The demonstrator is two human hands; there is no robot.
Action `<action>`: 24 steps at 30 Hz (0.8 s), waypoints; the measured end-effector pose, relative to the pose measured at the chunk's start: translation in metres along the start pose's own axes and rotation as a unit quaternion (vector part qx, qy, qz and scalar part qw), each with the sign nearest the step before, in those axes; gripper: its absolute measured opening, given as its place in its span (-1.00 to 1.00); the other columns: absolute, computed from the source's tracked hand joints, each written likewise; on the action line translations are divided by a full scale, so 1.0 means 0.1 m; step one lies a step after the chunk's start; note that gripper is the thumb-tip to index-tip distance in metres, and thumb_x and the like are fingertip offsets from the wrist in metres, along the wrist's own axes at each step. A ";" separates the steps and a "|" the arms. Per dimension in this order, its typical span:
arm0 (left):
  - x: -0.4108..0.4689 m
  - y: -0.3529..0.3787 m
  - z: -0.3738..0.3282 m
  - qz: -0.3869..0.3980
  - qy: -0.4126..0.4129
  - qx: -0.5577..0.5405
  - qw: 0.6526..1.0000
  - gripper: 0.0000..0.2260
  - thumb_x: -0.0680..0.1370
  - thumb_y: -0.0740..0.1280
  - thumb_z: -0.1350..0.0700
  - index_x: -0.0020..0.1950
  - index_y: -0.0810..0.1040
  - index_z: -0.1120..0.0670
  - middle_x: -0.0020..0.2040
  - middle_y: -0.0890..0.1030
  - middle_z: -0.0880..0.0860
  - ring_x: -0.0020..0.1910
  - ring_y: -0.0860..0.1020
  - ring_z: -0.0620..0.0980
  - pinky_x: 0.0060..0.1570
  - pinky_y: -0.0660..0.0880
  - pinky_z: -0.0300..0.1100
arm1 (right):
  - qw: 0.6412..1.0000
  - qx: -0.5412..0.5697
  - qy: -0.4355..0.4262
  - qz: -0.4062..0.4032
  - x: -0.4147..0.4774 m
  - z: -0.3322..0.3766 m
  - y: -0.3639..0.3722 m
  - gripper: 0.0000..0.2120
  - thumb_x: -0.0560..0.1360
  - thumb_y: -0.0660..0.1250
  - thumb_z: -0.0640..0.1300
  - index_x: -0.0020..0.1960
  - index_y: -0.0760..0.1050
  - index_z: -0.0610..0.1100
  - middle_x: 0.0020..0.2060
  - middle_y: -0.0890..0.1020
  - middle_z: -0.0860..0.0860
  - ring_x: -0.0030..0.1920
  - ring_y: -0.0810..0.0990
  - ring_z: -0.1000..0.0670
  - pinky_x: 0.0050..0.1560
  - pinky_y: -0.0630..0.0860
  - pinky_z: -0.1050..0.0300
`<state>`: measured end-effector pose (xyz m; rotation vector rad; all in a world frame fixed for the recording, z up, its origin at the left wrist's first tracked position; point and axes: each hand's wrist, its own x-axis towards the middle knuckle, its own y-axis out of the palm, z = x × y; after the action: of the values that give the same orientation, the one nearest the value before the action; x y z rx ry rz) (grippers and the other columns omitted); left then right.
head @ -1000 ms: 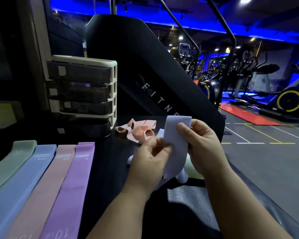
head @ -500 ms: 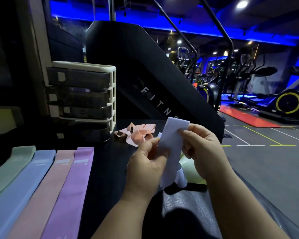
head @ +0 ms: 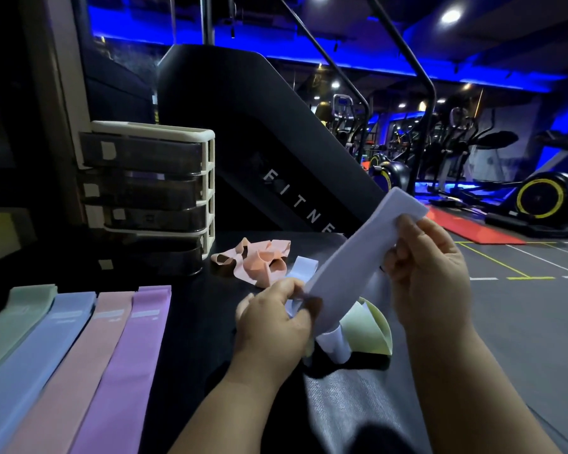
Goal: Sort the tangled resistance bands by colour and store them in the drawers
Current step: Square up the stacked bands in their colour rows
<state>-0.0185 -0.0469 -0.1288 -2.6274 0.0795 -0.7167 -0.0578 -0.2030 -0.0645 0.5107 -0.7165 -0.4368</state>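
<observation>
Only two bare limbs of the person show. The left grip (head: 273, 322) and the right grip (head: 427, 267) are broad and fleshy, with short, thick fingers and rounded knuckles. The nails are too small to make out. A soft crease marks the left wrist where it meets the grip. The left forearm (head: 230, 411) and the right forearm (head: 466, 388) are stout and smooth, bare along all the length that shows, and dimmer toward the elbow in the low light.
</observation>
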 end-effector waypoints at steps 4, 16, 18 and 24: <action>-0.01 -0.01 -0.03 -0.025 0.032 -0.034 0.999 -0.79 0.39 0.26 -0.18 -0.04 0.49 -0.17 -0.21 0.62 -0.12 -0.08 0.56 -0.01 -0.01 0.51 -0.04 | 0.998 0.037 0.029 -0.050 0.06 -0.01 -0.08 -0.78 0.59 0.26 -0.27 -0.23 0.46 -0.10 -0.52 0.39 0.07 -0.51 0.35 0.14 -0.44 0.35 0.35; -0.09 -0.02 0.06 0.142 -0.016 0.122 0.982 -0.84 0.50 0.33 -0.01 -0.23 0.48 0.02 -0.33 0.50 -0.05 -0.15 0.52 0.04 -0.10 0.50 -0.10 | 0.983 0.033 0.072 -0.166 0.22 -0.17 -0.29 -0.79 0.60 0.26 -0.23 -0.19 0.45 -0.06 -0.57 0.46 0.13 -0.54 0.44 0.21 -0.46 0.40 0.39; -0.09 -0.04 0.05 0.123 -0.020 0.116 0.985 -0.87 0.51 0.30 0.00 -0.17 0.50 0.03 -0.28 0.53 -0.03 -0.13 0.52 0.06 -0.10 0.52 -0.05 | 0.979 0.019 0.082 -0.186 0.23 -0.19 -0.32 -0.80 0.60 0.28 -0.22 -0.19 0.45 -0.05 -0.59 0.44 0.13 -0.56 0.42 0.21 -0.47 0.40 0.39; -0.10 -0.09 0.03 0.107 -0.076 0.059 0.990 -0.94 0.48 0.28 -0.03 -0.14 0.47 -0.07 -0.22 0.60 -0.07 -0.14 0.56 0.02 -0.11 0.53 -0.08 | 0.969 -0.001 0.101 -0.226 0.27 -0.25 -0.42 -0.84 0.58 0.31 -0.20 -0.16 0.46 -0.04 -0.61 0.44 0.14 -0.57 0.42 0.21 -0.47 0.41 0.39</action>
<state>-0.0263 -0.0358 -0.1325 -2.5011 0.2623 -0.4328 -0.0299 -0.2435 -0.0907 0.7086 -0.3993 -0.7986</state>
